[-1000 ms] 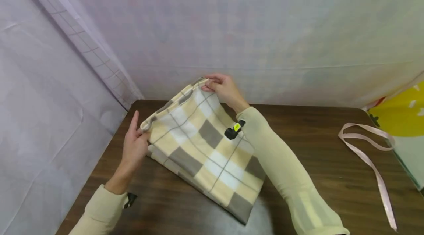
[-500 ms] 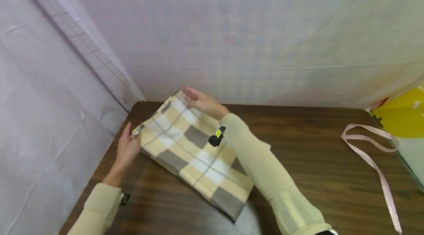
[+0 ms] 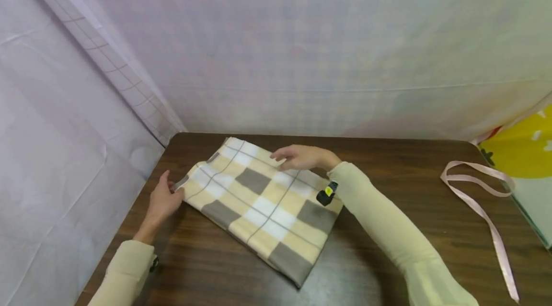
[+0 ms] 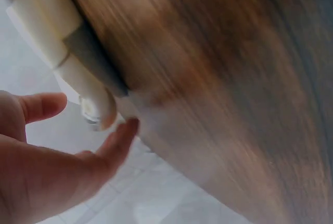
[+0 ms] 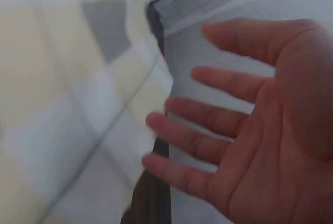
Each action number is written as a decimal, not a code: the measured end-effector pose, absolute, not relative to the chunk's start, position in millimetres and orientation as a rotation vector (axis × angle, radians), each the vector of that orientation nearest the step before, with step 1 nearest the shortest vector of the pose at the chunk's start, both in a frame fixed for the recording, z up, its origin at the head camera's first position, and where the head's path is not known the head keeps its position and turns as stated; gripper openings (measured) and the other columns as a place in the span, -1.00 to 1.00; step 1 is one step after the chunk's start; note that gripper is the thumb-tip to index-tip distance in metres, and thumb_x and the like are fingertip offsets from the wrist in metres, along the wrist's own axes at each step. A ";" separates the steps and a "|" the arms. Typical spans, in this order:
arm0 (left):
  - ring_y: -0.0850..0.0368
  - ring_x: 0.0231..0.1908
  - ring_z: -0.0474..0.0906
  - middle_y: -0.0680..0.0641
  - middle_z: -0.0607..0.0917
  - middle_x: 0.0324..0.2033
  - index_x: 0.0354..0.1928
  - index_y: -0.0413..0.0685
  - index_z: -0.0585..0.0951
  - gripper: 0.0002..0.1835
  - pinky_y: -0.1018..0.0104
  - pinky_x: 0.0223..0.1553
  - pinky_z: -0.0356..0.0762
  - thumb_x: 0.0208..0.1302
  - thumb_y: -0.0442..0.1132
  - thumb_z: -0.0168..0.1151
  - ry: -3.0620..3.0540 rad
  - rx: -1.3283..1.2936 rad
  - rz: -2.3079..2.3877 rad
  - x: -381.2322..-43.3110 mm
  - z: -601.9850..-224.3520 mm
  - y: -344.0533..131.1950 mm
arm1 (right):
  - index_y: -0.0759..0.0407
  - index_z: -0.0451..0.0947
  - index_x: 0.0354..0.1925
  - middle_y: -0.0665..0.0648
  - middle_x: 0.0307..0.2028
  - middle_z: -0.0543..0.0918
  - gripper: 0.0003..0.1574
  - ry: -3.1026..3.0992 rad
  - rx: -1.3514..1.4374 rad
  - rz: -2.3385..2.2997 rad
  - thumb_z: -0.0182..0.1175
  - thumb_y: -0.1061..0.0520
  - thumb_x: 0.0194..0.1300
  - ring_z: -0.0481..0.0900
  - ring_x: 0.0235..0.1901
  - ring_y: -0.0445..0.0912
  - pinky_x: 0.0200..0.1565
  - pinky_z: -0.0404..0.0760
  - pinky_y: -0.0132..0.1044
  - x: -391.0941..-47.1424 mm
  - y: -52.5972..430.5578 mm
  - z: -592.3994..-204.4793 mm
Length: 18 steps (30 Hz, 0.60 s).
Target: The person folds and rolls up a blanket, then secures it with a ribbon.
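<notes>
A folded checked blanket (image 3: pixel 258 200) in cream, white and grey lies slanted on the brown table. At its left corner is my left hand (image 3: pixel 164 200). The left wrist view shows the rolled end of the blanket (image 4: pixel 86 83) between the spread thumb and fingers of my left hand (image 4: pixel 57 166), not pinched. Over the far edge of the blanket hovers my right hand (image 3: pixel 304 157). Seen from the right wrist, the fingers of my right hand (image 5: pixel 244 114) are spread and loosely bent, palm showing, close beside the cloth and holding nothing.
A pink ribbon (image 3: pixel 483 210) lies looped on the right side of the wooden table (image 3: pixel 401 176). White sheeting (image 3: pixel 302 47) hangs behind, and more covers the left side. A yellow patterned item (image 3: pixel 522 148) stands at the far right.
The raised far-left end of the blanket has come down flat. My right hand has released its far corner and moved right along the edge. My left hand has shifted slightly left and down.
</notes>
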State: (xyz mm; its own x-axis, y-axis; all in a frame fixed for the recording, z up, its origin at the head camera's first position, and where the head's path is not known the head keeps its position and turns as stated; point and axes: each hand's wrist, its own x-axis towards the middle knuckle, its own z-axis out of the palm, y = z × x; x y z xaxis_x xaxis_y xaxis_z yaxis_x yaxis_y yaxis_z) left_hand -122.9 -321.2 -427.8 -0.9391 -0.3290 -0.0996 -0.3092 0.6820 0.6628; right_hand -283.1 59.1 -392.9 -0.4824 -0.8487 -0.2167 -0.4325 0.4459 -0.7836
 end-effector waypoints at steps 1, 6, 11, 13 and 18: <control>-0.42 0.23 0.34 -0.53 0.36 0.25 0.51 -0.37 -0.04 -0.19 -0.22 0.26 0.30 0.29 -0.27 0.01 -2.879 0.503 -1.065 -122.8 -426.8 -319.5 | 0.25 0.24 0.44 0.33 0.39 0.34 -0.30 2.117 -1.084 -0.854 0.12 0.05 0.45 0.37 0.33 0.19 0.34 0.35 0.03 -280.9 66.8 -394.2; -0.52 0.30 0.14 -0.59 0.25 0.28 0.41 -0.44 0.20 -0.33 -0.33 0.30 0.15 0.32 -0.26 0.06 -2.976 0.292 -0.828 -118.1 -422.7 -301.2 | 0.36 0.33 0.35 0.35 0.21 0.51 -0.36 2.247 -1.179 -0.747 0.13 0.10 0.43 0.49 0.17 0.21 0.21 0.45 0.08 -269.1 102.3 -406.4; -0.53 0.31 0.18 -0.60 0.30 0.26 0.25 -0.44 0.42 -0.47 -0.35 0.29 0.18 0.28 -0.31 0.18 -2.946 -0.034 -0.658 -111.6 -421.7 -272.1 | 0.36 0.41 0.29 0.41 0.23 0.46 -0.37 2.363 -1.340 -0.694 0.25 0.18 0.31 0.38 0.25 0.29 0.28 0.34 0.17 -250.3 122.7 -424.5; -0.51 0.31 0.20 -0.60 0.32 0.26 0.22 -0.42 0.47 -0.50 -0.33 0.30 0.19 0.27 -0.31 0.21 -2.933 -0.150 -0.616 -110.4 -421.7 -259.2 | 0.33 0.41 0.30 0.46 0.34 0.34 -0.32 2.395 -1.423 -0.638 0.30 0.15 0.27 0.24 0.35 0.38 0.34 0.19 0.29 -240.9 127.0 -430.4; -0.48 0.34 0.20 -0.57 0.32 0.29 0.27 -0.36 0.46 -0.46 -0.29 0.33 0.17 0.31 -0.24 0.25 -2.959 -0.344 -0.594 -111.1 -425.5 -233.1 | 0.20 0.30 0.42 0.46 0.47 0.07 -0.05 2.355 -1.462 -0.484 0.37 -0.15 0.21 -0.06 0.45 0.43 0.34 -0.11 0.45 -220.1 135.1 -441.0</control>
